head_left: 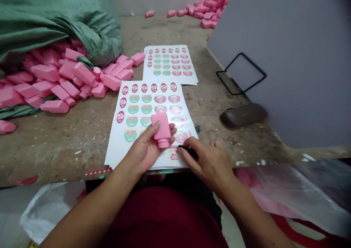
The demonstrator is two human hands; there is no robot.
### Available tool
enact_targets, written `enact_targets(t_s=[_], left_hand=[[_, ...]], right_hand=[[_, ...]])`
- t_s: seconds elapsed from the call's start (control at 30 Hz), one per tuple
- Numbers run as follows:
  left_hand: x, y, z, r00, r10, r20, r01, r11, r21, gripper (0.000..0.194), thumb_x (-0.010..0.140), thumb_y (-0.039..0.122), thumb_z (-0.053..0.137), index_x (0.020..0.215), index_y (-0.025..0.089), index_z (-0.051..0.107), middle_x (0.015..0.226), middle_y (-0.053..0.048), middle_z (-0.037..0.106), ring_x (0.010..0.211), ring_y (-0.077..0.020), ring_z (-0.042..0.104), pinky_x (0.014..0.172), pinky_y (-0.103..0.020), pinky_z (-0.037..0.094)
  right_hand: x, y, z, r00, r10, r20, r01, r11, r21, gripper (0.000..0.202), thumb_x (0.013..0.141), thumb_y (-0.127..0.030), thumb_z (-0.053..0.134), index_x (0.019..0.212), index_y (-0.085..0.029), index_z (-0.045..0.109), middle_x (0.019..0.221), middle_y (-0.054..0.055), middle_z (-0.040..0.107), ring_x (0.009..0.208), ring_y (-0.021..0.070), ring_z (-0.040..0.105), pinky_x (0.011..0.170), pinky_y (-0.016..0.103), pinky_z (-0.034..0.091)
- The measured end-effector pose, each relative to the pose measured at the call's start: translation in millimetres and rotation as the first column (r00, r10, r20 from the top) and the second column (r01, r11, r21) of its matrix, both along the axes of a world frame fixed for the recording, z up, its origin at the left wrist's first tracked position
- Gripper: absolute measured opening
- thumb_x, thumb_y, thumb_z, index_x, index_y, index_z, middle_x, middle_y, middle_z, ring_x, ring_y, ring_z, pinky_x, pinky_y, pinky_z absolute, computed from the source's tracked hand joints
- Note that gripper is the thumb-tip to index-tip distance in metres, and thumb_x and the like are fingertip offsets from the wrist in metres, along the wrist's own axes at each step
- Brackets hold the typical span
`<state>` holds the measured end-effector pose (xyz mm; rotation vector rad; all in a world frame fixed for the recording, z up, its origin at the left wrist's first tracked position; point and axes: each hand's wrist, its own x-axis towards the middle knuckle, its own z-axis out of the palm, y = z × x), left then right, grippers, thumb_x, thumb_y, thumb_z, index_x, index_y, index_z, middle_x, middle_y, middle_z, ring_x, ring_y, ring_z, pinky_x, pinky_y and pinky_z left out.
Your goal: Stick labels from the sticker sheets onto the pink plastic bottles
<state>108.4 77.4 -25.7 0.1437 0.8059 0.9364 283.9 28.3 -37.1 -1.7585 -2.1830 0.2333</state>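
My left hand [148,145] grips a small pink plastic bottle [161,128], its neck pointing towards me. Beneath it lies a stack of white sticker sheets [115,145], printed with rows of green and pink labels. Between the thumb and fingers of my right hand [210,160] is a thin black tool [189,151]; most of it is hidden, so its kind cannot be made out. The tool's tip is close to a small label [173,155] near the sheet's front edge. Whether the tip touches the label is unclear.
Pink bottles [57,76] spill from a green sack [63,17] on the left. A second stack of sticker sheets [170,78] lies behind the first. More bottles [211,10] are heaped at the back. At right are a dark case [243,115], a black wire frame [241,73] and a grey panel [296,57].
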Motion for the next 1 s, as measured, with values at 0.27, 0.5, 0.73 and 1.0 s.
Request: enact_targets(t_s=[0.27, 0.5, 0.73, 1.0], left_hand=[[0, 0, -3.8, 0.998, -0.018, -0.068, 0.023, 0.997, 0.075, 0.022, 0.087, 0.022, 0.066, 0.106, 0.010, 0.066, 0.098, -0.012, 0.073, 0.097, -0.0197, 0.070, 0.089, -0.029, 0.054], [4, -12, 6.4, 0.995, -0.079, -0.068, 0.090, 0.979, 0.181, 0.030, 0.090, 0.033, 0.066, 0.115, 0.017, 0.064, 0.108, -0.007, 0.070, 0.091, -0.0169, 0.067, 0.077, -0.027, 0.055], [4, -19, 11.3, 0.983, -0.151, -0.101, 0.164, 0.977, 0.135, 0.051, 0.091, 0.057, 0.056, 0.123, 0.019, 0.063, 0.113, -0.010, 0.068, 0.084, -0.0183, 0.065, 0.063, -0.027, 0.053], [3, -21, 13.6, 0.986, -0.147, -0.072, 0.157, 0.977, 0.143, 0.044, 0.094, 0.053, 0.054, 0.111, 0.015, 0.067, 0.099, -0.009, 0.069, 0.078, -0.0151, 0.062, 0.065, -0.025, 0.052]], right_hand=[[7, 8, 7.8, 0.635, -0.337, -0.695, 0.040, 0.913, -0.406, 0.033, 0.080, -0.049, 0.066, 0.066, -0.022, 0.053, 0.060, -0.003, 0.055, 0.056, 0.0129, 0.048, 0.054, 0.026, 0.035], [3, 18, 39.0, 0.595, -0.292, -0.749, 0.038, 0.941, -0.336, 0.027, 0.077, -0.047, 0.069, 0.071, -0.021, 0.064, 0.058, -0.002, 0.053, 0.055, 0.0129, 0.047, 0.051, 0.025, 0.036], [-3, 26, 41.1, 0.644, -0.245, -0.725, -0.049, 0.932, -0.358, 0.031, 0.078, -0.050, 0.066, 0.069, -0.021, 0.063, 0.058, -0.002, 0.053, 0.056, 0.0131, 0.047, 0.052, 0.025, 0.037], [-3, 28, 36.3, 0.654, -0.253, -0.713, -0.033, 0.932, -0.360, 0.030, 0.078, -0.050, 0.064, 0.070, -0.021, 0.062, 0.059, -0.003, 0.051, 0.056, 0.0133, 0.046, 0.053, 0.026, 0.036]])
